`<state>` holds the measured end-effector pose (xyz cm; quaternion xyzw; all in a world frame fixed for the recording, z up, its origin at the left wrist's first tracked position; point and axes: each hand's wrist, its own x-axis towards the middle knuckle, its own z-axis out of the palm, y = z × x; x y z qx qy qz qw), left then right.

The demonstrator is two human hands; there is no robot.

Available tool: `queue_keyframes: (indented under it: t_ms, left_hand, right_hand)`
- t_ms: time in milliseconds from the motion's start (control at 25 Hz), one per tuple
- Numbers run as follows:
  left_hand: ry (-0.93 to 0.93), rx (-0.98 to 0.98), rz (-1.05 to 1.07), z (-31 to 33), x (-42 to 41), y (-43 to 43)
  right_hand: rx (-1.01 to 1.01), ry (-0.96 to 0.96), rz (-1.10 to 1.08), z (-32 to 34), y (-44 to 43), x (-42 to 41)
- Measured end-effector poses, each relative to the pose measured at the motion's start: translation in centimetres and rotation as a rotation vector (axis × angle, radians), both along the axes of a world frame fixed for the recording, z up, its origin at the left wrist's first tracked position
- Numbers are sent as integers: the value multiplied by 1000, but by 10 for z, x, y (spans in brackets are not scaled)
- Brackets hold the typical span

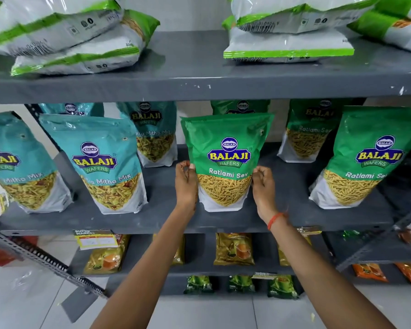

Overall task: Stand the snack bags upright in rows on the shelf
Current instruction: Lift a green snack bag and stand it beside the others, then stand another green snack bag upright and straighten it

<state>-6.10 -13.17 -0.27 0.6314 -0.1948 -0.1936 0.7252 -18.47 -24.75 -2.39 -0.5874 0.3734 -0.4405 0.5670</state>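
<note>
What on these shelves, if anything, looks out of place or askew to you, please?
On the grey metal middle shelf the bags stand upright, though the teal Mitha Mix bags lean somewhat. The white-and-green bags on the top shelf lie flat in slumped stacks, not standing. A grey slotted metal rail hangs diagonally at lower left, seemingly detached.

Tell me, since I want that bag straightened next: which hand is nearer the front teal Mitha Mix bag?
Left. The left hand is nearer the teal Mitha Mix bag; the right hand is beyond the green Ratlami Sev bag.
</note>
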Motion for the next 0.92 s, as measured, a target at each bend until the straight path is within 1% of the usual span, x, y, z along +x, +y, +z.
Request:
queue_keyframes:
  t_ms: [80, 160, 280, 320, 400, 480, 560, 640, 720, 760, 800, 880, 920]
  left_hand:
    - [-116, 29, -49, -2, -4, 1]
    - [-341, 108, -54, -5, -12, 1]
    - [-746, 332, 140, -3, -38, -4]
    - [-856, 348, 188, -1, -49, -8]
    - [-1017, 281, 205, 6, -77, -21]
    - [-1114, 192, 176, 8, -109, -44]
    - [-1098, 143, 95, 10, -148, -73]
    - [-963, 139, -43, 3, -181, -102]
    - [-837, 192, -174, -13, -201, -128]
    - [-785, 240, -239, -22, -207, -139]
    - [-718, 301, -304, -29, -213, -151]
    - [-515, 446, -427, -40, -220, -170]
    - [-433, 477, -486, -44, -221, -176]
  right_hand:
    - [-40, 16, -43, 3, 5, -2]
    - [-144, 95, -89, 4, 10, -6]
    - [-402, 122, -154, 14, 9, -17]
    - [-517, 114, -184, 20, 6, -23]
    - [-743, 106, -230, 33, -3, -38]
    - [-895, 108, -248, 37, -15, -61]
    - [-965, 125, -272, 31, -35, -93]
    - [-974, 159, -301, 19, -59, -130]
    - [-911, 235, -339, 1, -82, -166]
    - [-836, 263, -357, -9, -91, -180]
    - [-721, 261, -363, -14, -100, -193]
    - [-369, 152, -344, -20, -113, -214]
    - [-196, 77, -312, -20, -118, -222]
